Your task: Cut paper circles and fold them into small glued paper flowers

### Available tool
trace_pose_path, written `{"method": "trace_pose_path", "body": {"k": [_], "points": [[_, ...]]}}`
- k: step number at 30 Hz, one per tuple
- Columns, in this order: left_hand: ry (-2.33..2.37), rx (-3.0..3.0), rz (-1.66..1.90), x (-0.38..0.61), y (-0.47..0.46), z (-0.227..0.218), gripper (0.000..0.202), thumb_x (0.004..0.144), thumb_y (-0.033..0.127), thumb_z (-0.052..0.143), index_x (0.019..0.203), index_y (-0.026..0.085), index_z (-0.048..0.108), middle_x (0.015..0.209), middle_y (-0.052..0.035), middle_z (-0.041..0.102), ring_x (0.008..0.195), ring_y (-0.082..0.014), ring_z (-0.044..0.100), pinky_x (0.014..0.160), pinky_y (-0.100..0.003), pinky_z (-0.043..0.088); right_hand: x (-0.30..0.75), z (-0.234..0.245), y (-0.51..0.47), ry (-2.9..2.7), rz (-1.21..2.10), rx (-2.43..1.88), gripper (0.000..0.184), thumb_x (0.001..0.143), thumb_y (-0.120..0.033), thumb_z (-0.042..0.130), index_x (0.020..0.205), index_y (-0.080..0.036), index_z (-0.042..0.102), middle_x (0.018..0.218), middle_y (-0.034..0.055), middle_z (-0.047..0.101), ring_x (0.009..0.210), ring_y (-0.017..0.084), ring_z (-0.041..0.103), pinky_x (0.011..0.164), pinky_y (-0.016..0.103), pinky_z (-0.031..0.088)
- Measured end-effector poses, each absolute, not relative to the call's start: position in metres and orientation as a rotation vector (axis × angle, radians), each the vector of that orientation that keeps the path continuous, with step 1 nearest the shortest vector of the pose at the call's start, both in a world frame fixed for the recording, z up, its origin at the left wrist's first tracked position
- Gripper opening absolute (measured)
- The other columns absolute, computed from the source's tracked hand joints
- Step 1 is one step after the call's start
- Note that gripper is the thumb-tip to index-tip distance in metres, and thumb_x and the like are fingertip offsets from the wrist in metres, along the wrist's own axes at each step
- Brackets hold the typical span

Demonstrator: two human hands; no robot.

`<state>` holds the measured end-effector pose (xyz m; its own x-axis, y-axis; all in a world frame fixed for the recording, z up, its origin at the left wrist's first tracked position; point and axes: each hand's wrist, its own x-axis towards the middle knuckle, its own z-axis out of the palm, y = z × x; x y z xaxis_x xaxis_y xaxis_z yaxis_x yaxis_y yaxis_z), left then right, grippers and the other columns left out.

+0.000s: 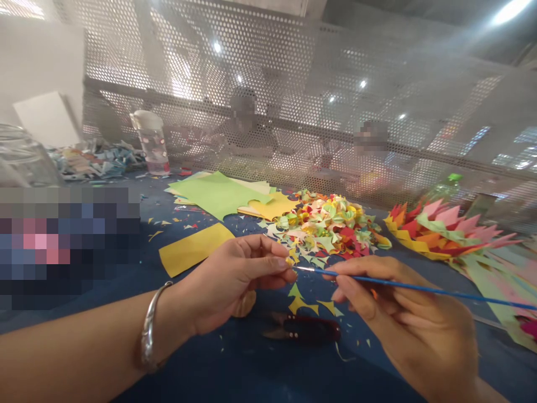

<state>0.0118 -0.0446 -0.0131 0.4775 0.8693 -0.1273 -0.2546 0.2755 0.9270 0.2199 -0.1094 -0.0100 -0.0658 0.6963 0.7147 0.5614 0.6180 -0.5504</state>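
Yellow scrap sits mid-frame, pinched in the left hand; on my feed, the right hand pinches a blue brush, tip just beside the scrap. Dark blue surface lies below, clippings heaped right of centre; a perforated screen spans the top.

You have a bright lamp streaking glare from the upper right, with smaller light spots and a milky haze across the perforated screen. Your blue brush reads fairly sharp and your bracelet glints, while the thread snips lie in shadow, dark and soft. Wide-angle distortion stretches the edges, and coarse pixel blocks mask the left side.
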Motion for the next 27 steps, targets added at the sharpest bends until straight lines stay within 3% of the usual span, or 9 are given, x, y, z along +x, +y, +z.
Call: {"method": "trace_pose_path", "body": {"k": [15, 21, 27], "points": [[0.704, 0.959, 0.83, 0.011, -0.0455, -0.0129, 0.01, 0.081, 0.014, 0.073, 0.083, 0.015, 0.064, 0.078, 0.0009, 0.066, 0.076, -0.0096, 0.067, 0.075, -0.018, 0.053, 0.2188, -0.0099, -0.1113, -1.71, 0.162, -1.045, 0.019, 0.087, -0.015, 0.063, 0.095, -0.031, 0.071, 0.079, -0.0032, 0.07, 0.058, 0.013, 0.068, 0.059, 0.025, 0.057], [0.69, 1.008, 0.809, 0.0118, -0.0453, -0.0117, 0.008, 0.082, 0.018, 0.073, 0.084, 0.015, 0.066, 0.079, -0.0017, 0.069, 0.075, -0.0095, 0.065, 0.074, -0.018, 0.052, 0.2185, -0.0095, -0.1111, -1.727, 0.161, -1.056, 0.019, 0.087, -0.015, 0.063, 0.096, -0.03, 0.071, 0.08, -0.0044, 0.07, 0.06, 0.01, 0.067, 0.062, 0.02, 0.057], [0.677, 1.013, 0.806, 0.0106, -0.0463, -0.0134, 0.007, 0.08, 0.019, 0.073, 0.083, 0.015, 0.067, 0.081, -0.0035, 0.071, 0.077, -0.0112, 0.066, 0.076, -0.02, 0.052, 0.2192, -0.0095, -0.1102, -1.732, 0.143, -1.053, 0.017, 0.087, -0.016, 0.064, 0.094, -0.029, 0.071, 0.08, -0.0029, 0.07, 0.059, 0.011, 0.067, 0.061, 0.022, 0.058]]}}
